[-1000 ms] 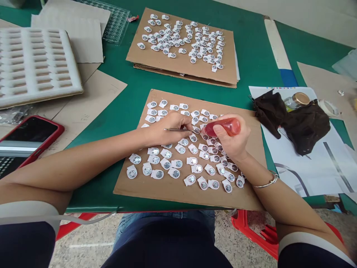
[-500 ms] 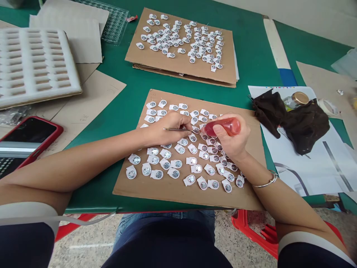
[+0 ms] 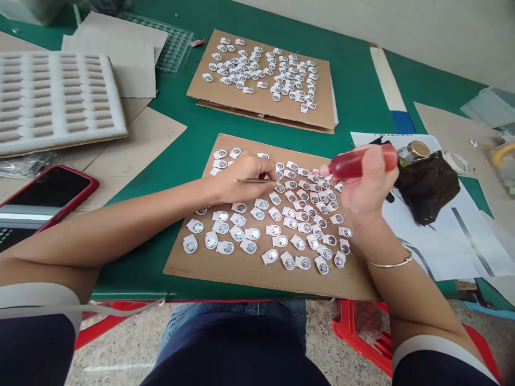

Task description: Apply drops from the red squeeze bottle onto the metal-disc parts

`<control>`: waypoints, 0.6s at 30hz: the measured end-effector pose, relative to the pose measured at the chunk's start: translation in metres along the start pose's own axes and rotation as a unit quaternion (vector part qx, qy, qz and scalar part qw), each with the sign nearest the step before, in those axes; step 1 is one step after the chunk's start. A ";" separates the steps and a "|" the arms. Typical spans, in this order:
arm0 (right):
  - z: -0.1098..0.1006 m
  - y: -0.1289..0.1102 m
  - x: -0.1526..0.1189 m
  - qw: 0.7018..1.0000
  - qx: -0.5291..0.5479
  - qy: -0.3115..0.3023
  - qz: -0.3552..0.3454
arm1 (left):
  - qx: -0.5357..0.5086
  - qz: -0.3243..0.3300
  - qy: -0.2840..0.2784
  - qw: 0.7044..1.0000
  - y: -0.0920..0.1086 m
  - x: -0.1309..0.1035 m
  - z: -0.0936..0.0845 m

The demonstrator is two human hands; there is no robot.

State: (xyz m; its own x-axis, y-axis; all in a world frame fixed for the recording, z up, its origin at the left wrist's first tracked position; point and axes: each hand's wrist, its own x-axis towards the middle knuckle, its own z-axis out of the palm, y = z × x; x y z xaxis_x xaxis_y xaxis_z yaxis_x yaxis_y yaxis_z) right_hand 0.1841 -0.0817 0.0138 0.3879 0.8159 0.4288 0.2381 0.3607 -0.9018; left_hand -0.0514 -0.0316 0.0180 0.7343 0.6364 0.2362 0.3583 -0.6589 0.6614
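Note:
Slim metal tweezers (image 3: 254,180) lie in my left hand (image 3: 248,177), which is closed, its fingertips down among the small parts near the middle of the front cardboard sheet (image 3: 237,271). Each part is a white tab with a round silver disc, such as this disc-topped tab (image 3: 279,187) by those fingertips. Whether the tweezers' tip grips a tab is too small to tell. My right hand (image 3: 368,185) is wrapped around a squeeze bottle (image 3: 350,163) of red liquid, tilted with its pale nozzle pointing left, raised above the sheet's right side.
Behind is a cardboard stack (image 3: 257,110) bearing more disc-topped tabs. On the left are a white foam tray (image 3: 34,102) and a red-cased phone (image 3: 52,195). A dark cloth (image 3: 428,187), a gold-lidded jar (image 3: 416,151) and a tape roll (image 3: 458,162) sit at right.
My right hand has drawn the red bottle up and to the right, away from my left hand's fingertips. My left hand stays nearly in place with the tweezers. The view has shifted slightly.

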 end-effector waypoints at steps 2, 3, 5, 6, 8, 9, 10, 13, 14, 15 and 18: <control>-0.003 -0.012 0.011 0.999 0.019 -0.015 0.032 | 0.020 0.002 0.014 1.000 0.007 0.001 -0.007; -0.004 -0.018 0.015 0.998 0.022 -0.031 0.057 | 0.030 0.002 0.015 0.999 0.010 0.000 -0.010; -0.005 -0.030 0.021 0.990 0.027 -0.068 0.120 | 0.038 -0.004 0.010 0.999 0.015 -0.005 -0.012; -0.005 -0.034 0.022 0.985 0.027 -0.088 0.147 | 0.036 -0.006 0.009 0.999 0.016 -0.009 -0.012; -0.004 -0.038 0.020 0.977 0.022 -0.122 0.175 | 0.022 -0.010 0.023 0.999 0.016 -0.017 -0.008; -0.003 -0.037 0.017 0.975 0.020 -0.132 0.178 | 0.016 -0.005 0.037 0.999 0.015 -0.021 -0.004; -0.002 -0.035 0.013 0.974 0.019 -0.138 0.179 | 0.013 0.004 0.048 0.999 0.013 -0.025 -0.001; 0.003 -0.024 -0.001 0.975 0.027 -0.131 0.178 | 0.028 0.057 0.033 0.997 0.010 -0.033 0.009; 0.005 -0.021 -0.007 0.975 0.035 -0.127 0.181 | 0.033 0.078 0.019 0.996 0.009 -0.034 0.012; 0.007 -0.018 -0.011 0.974 0.043 -0.123 0.183 | 0.036 0.098 0.006 0.994 0.009 -0.035 0.013; 0.012 -0.018 -0.022 0.977 0.074 -0.096 0.175 | 0.038 0.130 -0.010 0.991 0.008 -0.035 0.016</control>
State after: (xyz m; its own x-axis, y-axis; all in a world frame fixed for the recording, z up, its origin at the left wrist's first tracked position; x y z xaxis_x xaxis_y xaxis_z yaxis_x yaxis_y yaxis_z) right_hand 0.1605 -0.1002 0.0201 0.2444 0.9657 0.0879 -0.0165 0.0948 -0.9954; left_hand -0.0652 -0.0656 0.0040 0.8179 0.4339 0.3777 0.1968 -0.8281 0.5249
